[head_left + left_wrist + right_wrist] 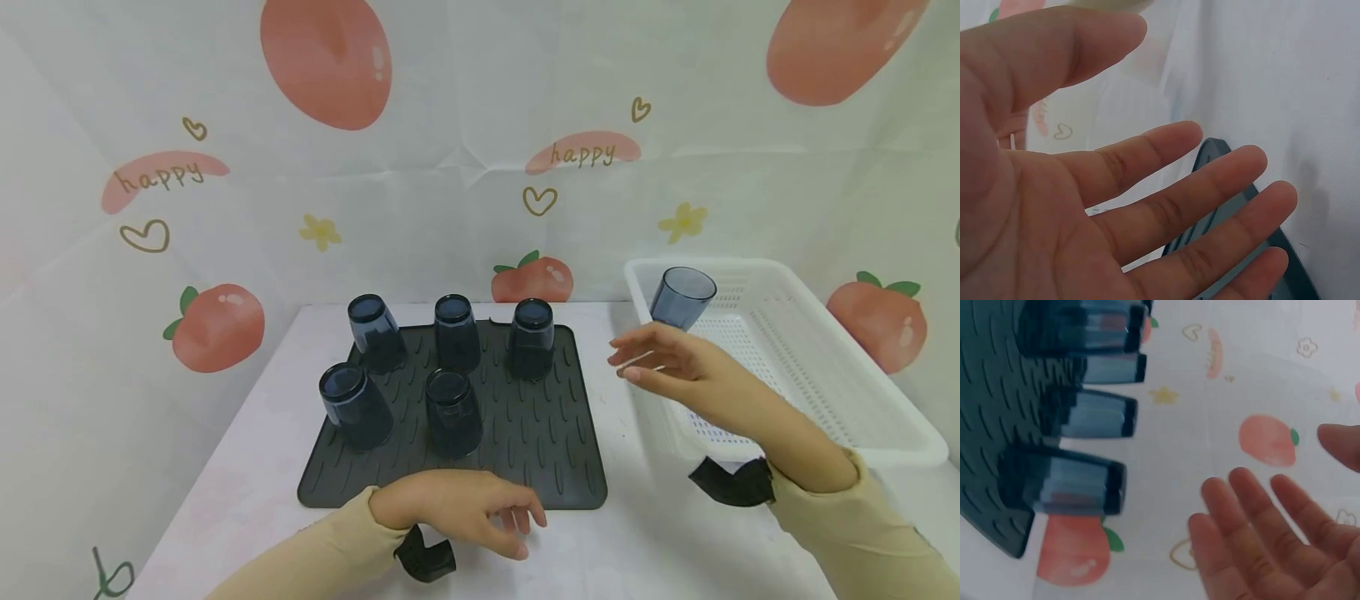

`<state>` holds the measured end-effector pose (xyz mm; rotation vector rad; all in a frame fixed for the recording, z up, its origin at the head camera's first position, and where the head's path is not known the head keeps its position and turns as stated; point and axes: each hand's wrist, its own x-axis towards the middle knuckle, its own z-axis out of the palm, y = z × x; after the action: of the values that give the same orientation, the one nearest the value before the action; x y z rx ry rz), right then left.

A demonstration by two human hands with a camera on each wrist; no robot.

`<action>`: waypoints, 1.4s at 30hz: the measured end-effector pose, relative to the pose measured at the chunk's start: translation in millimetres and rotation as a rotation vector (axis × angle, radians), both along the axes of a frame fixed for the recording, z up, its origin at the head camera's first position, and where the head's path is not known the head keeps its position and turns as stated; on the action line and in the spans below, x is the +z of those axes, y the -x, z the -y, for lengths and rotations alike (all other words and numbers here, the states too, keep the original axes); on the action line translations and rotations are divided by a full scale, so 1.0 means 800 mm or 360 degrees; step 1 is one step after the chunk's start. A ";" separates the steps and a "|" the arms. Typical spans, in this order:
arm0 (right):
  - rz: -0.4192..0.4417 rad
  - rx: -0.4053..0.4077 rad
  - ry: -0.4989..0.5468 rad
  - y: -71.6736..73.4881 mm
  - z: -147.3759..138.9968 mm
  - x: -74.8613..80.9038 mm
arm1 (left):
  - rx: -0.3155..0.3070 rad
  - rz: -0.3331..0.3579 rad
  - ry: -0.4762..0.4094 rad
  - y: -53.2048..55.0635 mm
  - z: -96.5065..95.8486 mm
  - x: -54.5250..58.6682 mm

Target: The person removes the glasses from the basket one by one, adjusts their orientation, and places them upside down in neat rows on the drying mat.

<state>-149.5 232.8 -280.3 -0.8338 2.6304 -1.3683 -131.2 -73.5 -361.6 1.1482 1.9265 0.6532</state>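
Note:
Several blue glass tumblers (457, 335) stand upside down on a black ribbed drying mat (525, 450), in a back row and a front row. One more blue tumbler (681, 302), mouth up and tilted, is in the back left corner of a white plastic basket (900, 433). My right hand (693, 371) hovers by the basket's left wall, just in front of that tumbler, fingers loosely bent around nothing. In the right wrist view its fingers (1254, 531) are spread apart. My left hand (472, 508) is over the mat's front edge, relaxed and holding nothing.
White table (247, 483) surrounds the mat. Behind it hangs a white cloth (450, 217) printed with peaches, hearts and the word happy. The basket's raised rim stands to the right of the mat. A black band (735, 482) sits at each wrist.

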 end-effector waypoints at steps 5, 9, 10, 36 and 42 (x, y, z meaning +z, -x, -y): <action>-0.0141 0.0014 0.0215 0.021 -0.015 0.014 | 0.0006 -0.0001 0.0007 0.000 0.000 -0.002; -0.0169 0.0106 0.0516 0.042 -0.027 0.020 | 0.0011 0.0005 0.0013 0.000 0.000 -0.004; -0.0169 0.0148 0.0608 0.048 -0.030 0.021 | 0.0010 0.0003 0.0014 0.000 0.000 -0.004; 0.0014 -0.0712 0.0412 0.181 -0.116 -0.020 | 0.0007 -0.0043 0.0025 0.005 0.001 -0.006; 0.0189 -0.0792 0.0287 0.199 -0.136 -0.042 | 0.0016 -0.0025 0.0028 0.005 0.002 -0.005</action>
<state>-308.8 341.7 -314.0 -0.0898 2.7575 -1.7153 -135.4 -75.0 -365.4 1.1366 1.9489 0.6333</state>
